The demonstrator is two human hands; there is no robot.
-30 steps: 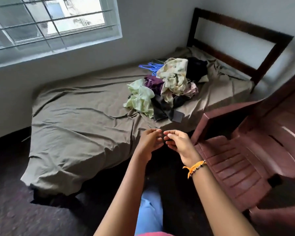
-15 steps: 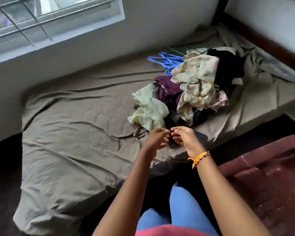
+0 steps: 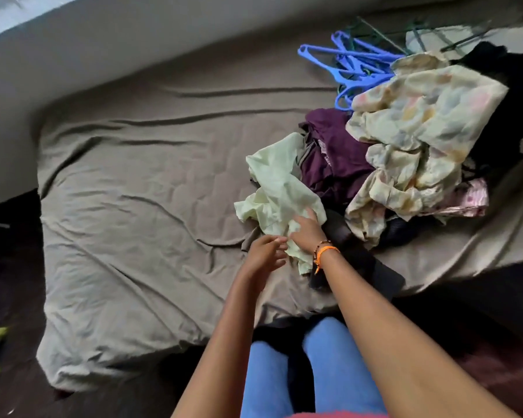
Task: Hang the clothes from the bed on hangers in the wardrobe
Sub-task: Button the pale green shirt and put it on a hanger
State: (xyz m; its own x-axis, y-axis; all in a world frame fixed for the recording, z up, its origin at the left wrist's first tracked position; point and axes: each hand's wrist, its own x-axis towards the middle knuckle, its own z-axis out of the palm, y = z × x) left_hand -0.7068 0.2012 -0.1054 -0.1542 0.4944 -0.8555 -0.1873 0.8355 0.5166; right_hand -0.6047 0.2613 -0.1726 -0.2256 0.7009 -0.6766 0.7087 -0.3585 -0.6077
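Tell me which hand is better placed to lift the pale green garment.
The right hand: its fingers already rest on the pale green garment, while the left hand hovers beside its edge.

The left stretch of the bed (image 3: pixel 139 206) is bare wrinkled sheet, open for a hand to sweep across. To the right the clothes pile (image 3: pixel 405 152) blocks the way, with blue hangers (image 3: pixel 347 61) tangled behind it against the wall (image 3: pixel 163 40). Both hands, left (image 3: pixel 264 256) and right (image 3: pixel 307 232), crowd the pile's near edge at the pale green garment (image 3: pixel 280 194).
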